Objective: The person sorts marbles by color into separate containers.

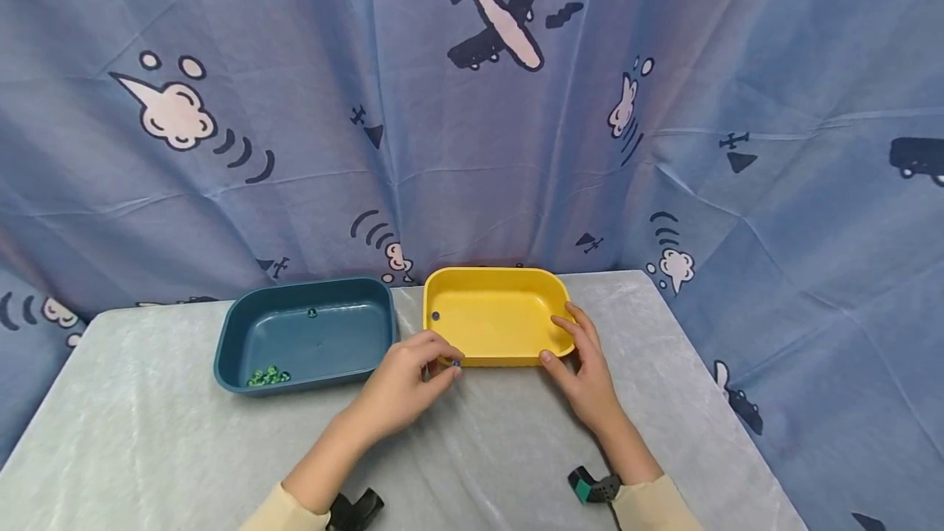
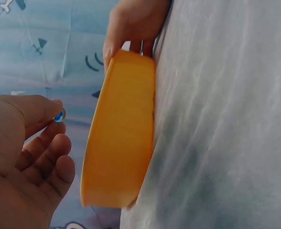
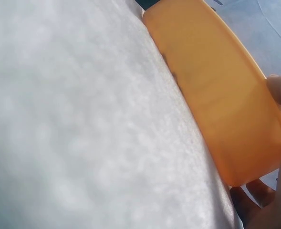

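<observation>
Between thumb and index finger, my left hand (image 1: pixel 401 379) pinches a small blue glass marble (image 2: pixel 59 115), held just above the front left rim of a yellow tray (image 1: pixel 494 272). Another blue marble (image 1: pixel 436 315) lies inside that tray, near its left wall. At the tray's front right corner, my right hand (image 1: pixel 590 375) grips the end, with the thumb on the rim at the front and fingers around the right side. In the right wrist view, the fingertips (image 3: pixel 245 202) reach beside the lower edge of the tray's end.
Left of the yellow tray stands a dark teal tray (image 1: pixel 317 388). Several green marbles (image 1: pixel 269 376) cluster in its front left corner, and a single marble (image 1: pixel 312 312) lies farther back. A pale cloth covers the table (image 1: pixel 472 465); a patterned blue curtain (image 1: pixel 472 129) hangs behind.
</observation>
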The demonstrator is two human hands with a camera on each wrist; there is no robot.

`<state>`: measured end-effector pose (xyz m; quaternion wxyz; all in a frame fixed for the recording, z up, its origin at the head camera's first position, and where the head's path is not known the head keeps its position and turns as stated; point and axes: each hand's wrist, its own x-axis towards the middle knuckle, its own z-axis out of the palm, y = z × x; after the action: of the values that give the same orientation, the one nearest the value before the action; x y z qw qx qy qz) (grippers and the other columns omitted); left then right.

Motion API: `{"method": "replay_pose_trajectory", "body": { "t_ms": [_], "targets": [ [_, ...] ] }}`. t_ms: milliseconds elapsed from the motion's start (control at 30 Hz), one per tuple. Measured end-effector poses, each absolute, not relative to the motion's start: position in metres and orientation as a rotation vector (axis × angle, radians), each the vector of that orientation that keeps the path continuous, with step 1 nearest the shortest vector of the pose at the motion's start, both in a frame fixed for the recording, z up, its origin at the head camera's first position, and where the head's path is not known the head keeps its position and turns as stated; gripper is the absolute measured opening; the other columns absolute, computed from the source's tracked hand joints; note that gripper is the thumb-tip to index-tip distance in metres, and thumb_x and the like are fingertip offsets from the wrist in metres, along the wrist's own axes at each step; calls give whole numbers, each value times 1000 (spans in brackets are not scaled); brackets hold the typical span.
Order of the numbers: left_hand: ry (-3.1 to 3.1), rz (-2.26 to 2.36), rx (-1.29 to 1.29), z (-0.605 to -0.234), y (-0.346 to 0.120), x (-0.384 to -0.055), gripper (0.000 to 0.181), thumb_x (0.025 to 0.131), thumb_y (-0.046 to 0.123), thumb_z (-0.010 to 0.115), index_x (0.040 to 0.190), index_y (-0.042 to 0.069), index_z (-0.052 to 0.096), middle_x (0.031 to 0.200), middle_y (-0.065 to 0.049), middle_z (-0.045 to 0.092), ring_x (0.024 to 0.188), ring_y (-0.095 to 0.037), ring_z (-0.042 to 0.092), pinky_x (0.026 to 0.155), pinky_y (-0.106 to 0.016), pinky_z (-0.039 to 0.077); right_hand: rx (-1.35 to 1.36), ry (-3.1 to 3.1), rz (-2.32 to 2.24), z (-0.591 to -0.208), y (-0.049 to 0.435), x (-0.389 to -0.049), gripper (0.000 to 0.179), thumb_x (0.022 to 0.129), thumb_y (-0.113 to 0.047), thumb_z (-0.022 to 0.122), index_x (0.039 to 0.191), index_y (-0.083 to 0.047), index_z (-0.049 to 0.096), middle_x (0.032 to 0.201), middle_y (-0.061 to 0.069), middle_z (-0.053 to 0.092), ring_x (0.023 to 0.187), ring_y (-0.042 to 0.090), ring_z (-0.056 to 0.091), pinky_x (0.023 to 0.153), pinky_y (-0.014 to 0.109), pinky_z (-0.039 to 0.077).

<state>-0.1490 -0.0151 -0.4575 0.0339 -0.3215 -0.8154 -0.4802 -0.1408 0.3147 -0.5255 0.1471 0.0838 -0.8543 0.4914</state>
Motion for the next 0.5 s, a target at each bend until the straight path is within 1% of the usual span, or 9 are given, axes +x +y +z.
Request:
{"method": "replay_pose_trajectory", "body": {
  "t_ms": [233,500],
  "targets": [
    [-2500,-1488,-924,-462,-15,-163,13,98,7,82,109,13,82,102,8,70,80,-10,59,68,-25,54,261,-2453,1408,-525,315,-141,51,102,-15,77,148,-1,60,177,12,29,162,40,27,121,11,25],
    [-2507,-1476,-883,-471,-16,-172,13,97,5,82,108,12,82,99,8,68,79,-10,59,67,-25,54,242,-2465,1407,-524,314,-140,53,102,-17,77,149,-1,60,177,10,28,162,37,27,122,11,24]
  ]
}}
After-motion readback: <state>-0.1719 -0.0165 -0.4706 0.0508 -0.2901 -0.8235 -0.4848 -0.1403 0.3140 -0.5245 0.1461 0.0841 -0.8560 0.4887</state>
